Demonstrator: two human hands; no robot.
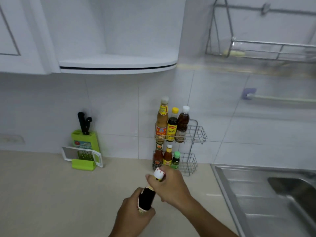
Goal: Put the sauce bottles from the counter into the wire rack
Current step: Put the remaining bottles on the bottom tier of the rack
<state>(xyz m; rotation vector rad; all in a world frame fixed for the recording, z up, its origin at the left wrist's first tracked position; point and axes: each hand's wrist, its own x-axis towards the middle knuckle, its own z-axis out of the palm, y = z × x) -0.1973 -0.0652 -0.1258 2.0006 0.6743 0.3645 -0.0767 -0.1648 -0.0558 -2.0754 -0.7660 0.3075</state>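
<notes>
A dark sauce bottle [147,198] with a white-and-red cap is held above the counter in both hands. My left hand [132,218] wraps its lower body and my right hand [171,185] grips its neck just under the cap. Just beyond stands a two-tier wire rack [195,134] against the tiled wall. Its upper tier holds three bottles: an orange sauce bottle [161,122], a yellow-capped dark bottle [171,127] and a white-capped brown bottle [182,125]. The lower tier holds three smaller bottles, one with a green cap [176,159]. The right side of both tiers is free.
A green knife block [85,139] with a grater [82,155] leans at the wall to the left. A steel sink [266,194] lies to the right. White cabinets and a curved shelf [118,65] hang overhead; a dish rack [259,48] is on the upper right wall.
</notes>
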